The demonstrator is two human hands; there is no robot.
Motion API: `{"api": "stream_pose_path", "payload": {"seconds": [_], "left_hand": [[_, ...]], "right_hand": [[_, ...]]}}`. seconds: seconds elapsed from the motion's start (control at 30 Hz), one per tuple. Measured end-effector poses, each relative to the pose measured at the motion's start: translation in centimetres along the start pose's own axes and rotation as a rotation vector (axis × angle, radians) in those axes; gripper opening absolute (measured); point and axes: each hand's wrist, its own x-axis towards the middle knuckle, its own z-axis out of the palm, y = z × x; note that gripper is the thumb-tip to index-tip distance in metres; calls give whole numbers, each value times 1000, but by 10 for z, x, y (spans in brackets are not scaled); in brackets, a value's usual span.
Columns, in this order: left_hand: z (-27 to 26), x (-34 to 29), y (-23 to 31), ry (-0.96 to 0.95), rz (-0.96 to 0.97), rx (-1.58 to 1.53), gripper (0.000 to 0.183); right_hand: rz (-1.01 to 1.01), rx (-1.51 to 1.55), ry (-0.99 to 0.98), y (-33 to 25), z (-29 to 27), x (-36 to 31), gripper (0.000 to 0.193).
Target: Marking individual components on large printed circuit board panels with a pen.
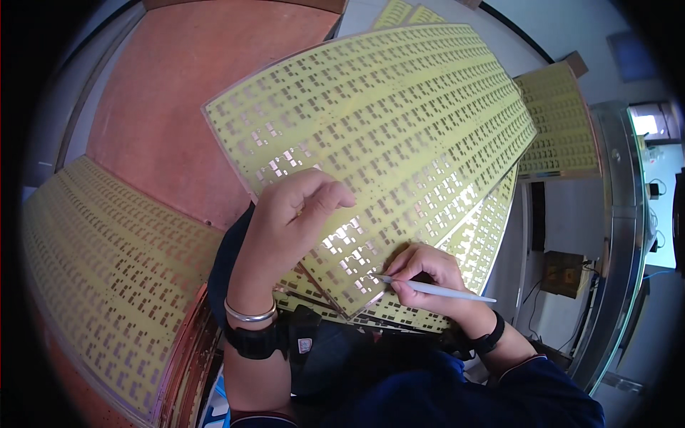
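Note:
A large yellow-green circuit board panel [342, 107] with rows of copper-coloured pads lies tilted before me. My left hand [292, 210] rests on it, fingers curled in and thumb bent over, with nothing visible in the grasp. Between the thumb and fingers of my right hand [432, 274] is a slim pale pen-like tool [457, 292]. Its thin point meets the panel among the shiny pads near the lower edge. Beneath this panel, more panels [492, 228] of the same kind show along the right and lower edges.
At the left, a stack of similar panels [121, 285] stands beside a bare copper-coloured sheet [178, 93]. Another panel [560, 121] lies at the far right, near a metal-edged frame [621, 214]. A small brown box [564, 274] with cables sits below it.

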Motion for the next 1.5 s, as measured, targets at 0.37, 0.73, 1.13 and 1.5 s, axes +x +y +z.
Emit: {"api": "stream_pose_path", "payload": {"seconds": [0.37,0.73,1.13,1.5], "left_hand": [[1,0,-3,10,4,-20,26],[-7,-1,1,-102,-29,83,28],[0,-1,0,1,-7,2,28],[-1,-1,-1,15,5,-19,27]], "right_hand": [[-2,-7,30,-2,0,0,11],[31,50,2,-3,-1,0,11],[4,20,-13,-2,-1,1,11],[10,33,28,-1,0,0,11]]}}
